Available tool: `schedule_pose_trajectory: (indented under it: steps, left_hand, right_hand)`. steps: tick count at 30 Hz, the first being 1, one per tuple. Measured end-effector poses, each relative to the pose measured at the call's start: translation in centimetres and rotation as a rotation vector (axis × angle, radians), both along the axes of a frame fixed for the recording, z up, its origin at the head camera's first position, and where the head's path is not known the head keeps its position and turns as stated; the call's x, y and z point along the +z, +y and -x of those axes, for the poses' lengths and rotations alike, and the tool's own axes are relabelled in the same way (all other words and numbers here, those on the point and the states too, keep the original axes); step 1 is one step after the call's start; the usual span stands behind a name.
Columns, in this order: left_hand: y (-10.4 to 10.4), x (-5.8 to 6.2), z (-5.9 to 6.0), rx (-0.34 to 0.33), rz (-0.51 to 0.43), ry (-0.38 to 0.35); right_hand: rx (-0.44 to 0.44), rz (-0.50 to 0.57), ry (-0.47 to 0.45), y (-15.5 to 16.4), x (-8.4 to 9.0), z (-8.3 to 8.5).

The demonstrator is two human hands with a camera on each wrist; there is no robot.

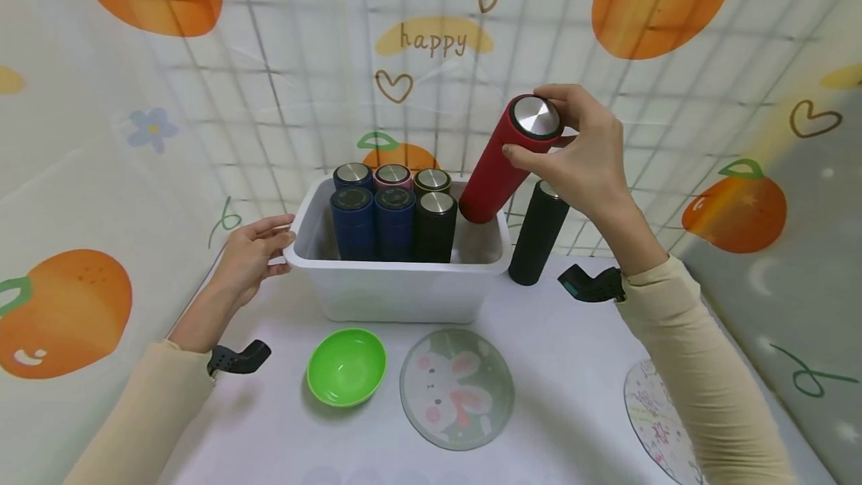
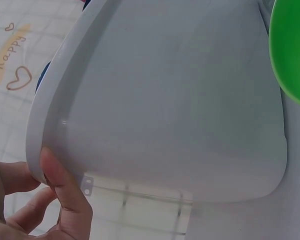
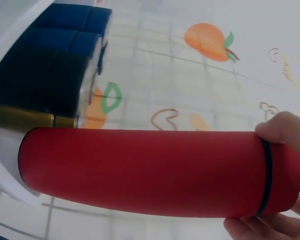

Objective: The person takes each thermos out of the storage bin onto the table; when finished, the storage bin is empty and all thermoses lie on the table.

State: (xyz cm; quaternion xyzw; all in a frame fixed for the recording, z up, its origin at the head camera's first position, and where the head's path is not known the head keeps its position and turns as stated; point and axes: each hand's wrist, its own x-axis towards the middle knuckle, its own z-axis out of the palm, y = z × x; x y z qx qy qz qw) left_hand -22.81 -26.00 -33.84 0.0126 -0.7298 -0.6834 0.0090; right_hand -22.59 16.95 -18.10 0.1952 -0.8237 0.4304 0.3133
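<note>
My right hand grips a red thermos bottle around its silver-topped cap, thumb on one side and fingers on the other. The bottle leans, its base just inside the right end of a white bin. In the right wrist view the red thermos spans the picture, its base by the bin wall. My left hand pinches the bin's left rim between thumb and fingers, as the left wrist view also shows at the rim. Inside the bin stand several upright bottles, among them a blue one and a black one.
A black thermos bottle stands on the table right of the bin. In front lie a green bowl and a round rabbit-patterned mat. Another round patterned mat is partly under the right sleeve. A printed curtain over a wire grid stands behind.
</note>
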Motion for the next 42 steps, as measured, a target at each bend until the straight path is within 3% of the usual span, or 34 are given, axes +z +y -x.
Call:
schedule_pose_trajectory:
  steps: [6, 16, 27, 42]
  left_hand:
    - [-0.1, 0.0, 0.0, -0.004, -0.014, 0.004]
    - [-0.1, -0.1, -0.1, -0.004, 0.044, 0.005]
    - [-0.1, 0.1, 0.0, -0.009, 0.006, -0.001]
    - [-0.2, 0.0, 0.0, -0.022, -0.043, 0.0]
  right_hand:
    - [0.001, 0.017, 0.045, 0.9, 1.0, -0.8]
    - [-0.027, 0.093, 0.092, 2.9, 2.3, -1.8]
    - [-0.058, 0.115, 0.111, 5.1, 2.9, -3.6]
    - [-0.134, 0.142, -0.004, 8.0, 2.3, -5.4]
